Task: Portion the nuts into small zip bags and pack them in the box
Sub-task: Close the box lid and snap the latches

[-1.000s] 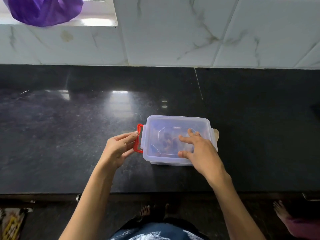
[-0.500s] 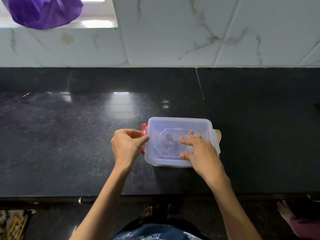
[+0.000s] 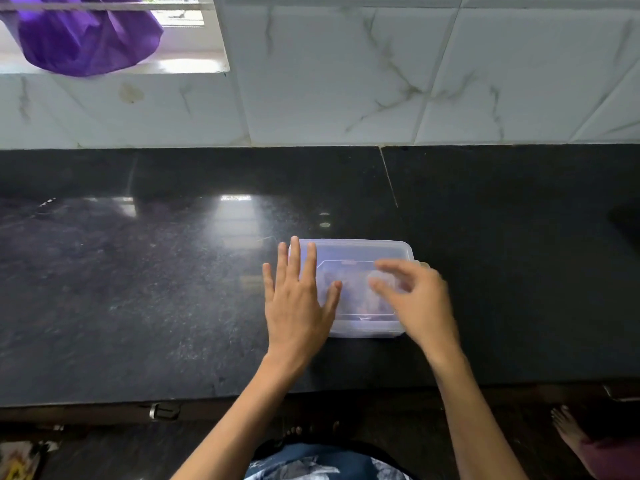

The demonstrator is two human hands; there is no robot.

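Near the end of the task, by the look of it: translucent rectangular plastic box point(image 3: 349, 289) lidded, lying flat on the polished black stone surface point(image 3: 138, 289), just right of frame centre. Dim brownish shapes visible through the clear lid point(image 3: 356, 251), most likely the packed nut bags, though too hazy to count or confirm. No loose nuts or spare zip bags anywhere in sight. Probably left: securing the latches, if not already done; a pale tab point(image 3: 424, 265) juts from the box's right end, the left end hidden under a hand, so latch status impossible to tell.

Left hand point(image 3: 298, 299) spread flat, fingers straight, lying over the left end of the lid and the box's left edge, gripping nothing. Right hand point(image 3: 412, 299) blurred over the lid's right part, fingers loosely bent and apart, nothing held; contact with the lid impossible to judge through the blur.

Elsewhere: white marbled tiles point(image 3: 346, 81) across the top, purple cloth point(image 3: 83, 36) hanging upper left by a window, bare foot point(image 3: 568, 427) at lower right.
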